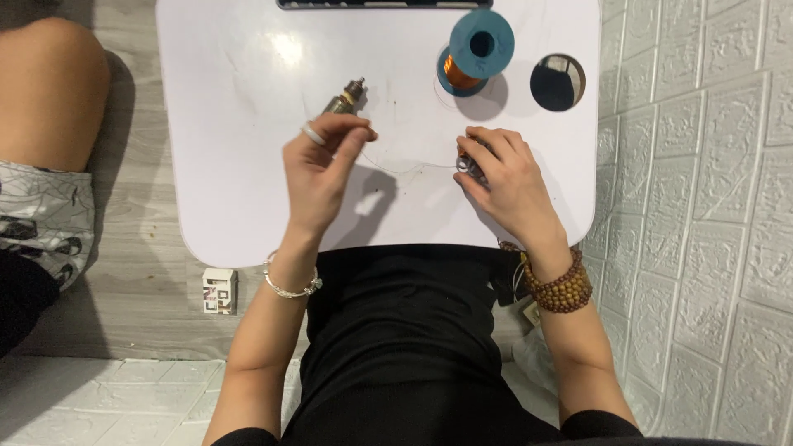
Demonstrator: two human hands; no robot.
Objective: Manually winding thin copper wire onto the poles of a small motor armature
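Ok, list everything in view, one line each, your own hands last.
lap table: one, white, centre
wire spool: one, blue with copper wire, table top right
cup hole: one, round, table's right edge
metal cylinder: one, grey, above left fingers
thin wire: one, strung between the hands
small box: one, white, on the floor
another person's knee: one, top left
left hand: ring, silver bracelet, pinching wire
right hand: bead bracelet, gripping small metal part

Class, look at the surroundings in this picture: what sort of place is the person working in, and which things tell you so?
Probably a room at home, not a workshop: a small white lap table over the legs, wood-look flooring, and a white brick-pattern wall panel alongside.
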